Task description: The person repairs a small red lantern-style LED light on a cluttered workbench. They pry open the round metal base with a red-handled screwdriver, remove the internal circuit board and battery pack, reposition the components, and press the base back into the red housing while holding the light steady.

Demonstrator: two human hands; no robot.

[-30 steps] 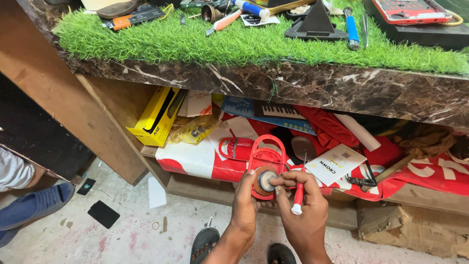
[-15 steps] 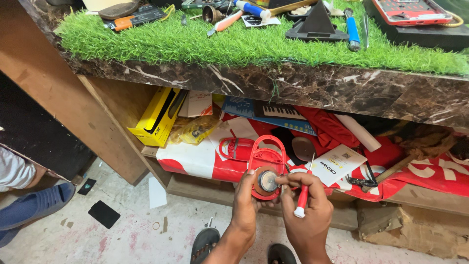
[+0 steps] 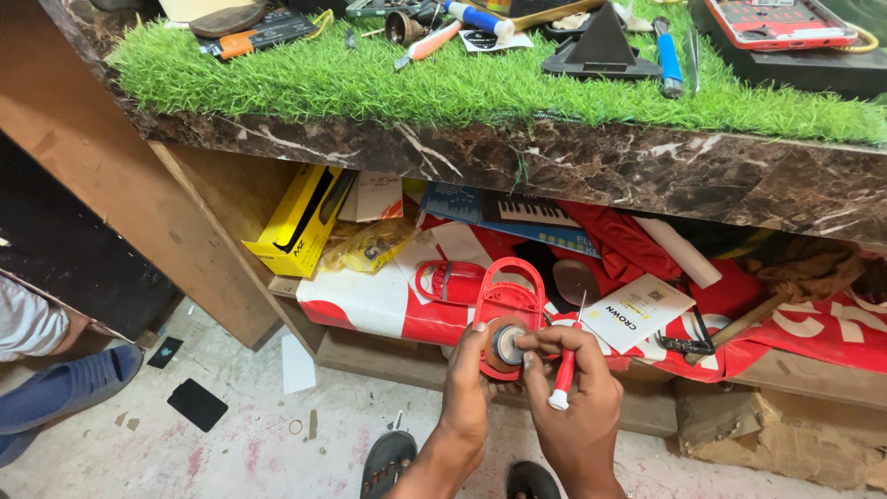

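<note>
Head view: left hand (image 3: pixel 465 393) grips red plastic handled device (image 3: pixel 505 314), fingers clamped on its round metal centre, below the marble counter edge (image 3: pixel 573 166). Right hand (image 3: pixel 577 407) fingers closed around red-handled screwdriver (image 3: pixel 565 365), fingertip touching the centre.

Left hand (image 3: pixel 467 383) and right hand (image 3: pixel 577 407) together (fingers curled).

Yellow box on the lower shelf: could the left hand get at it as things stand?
Probably not at once. The left hand is occupied holding the red device, and the yellow box sits up and to its left. The path between looks open, so it could reach after letting go.
</note>
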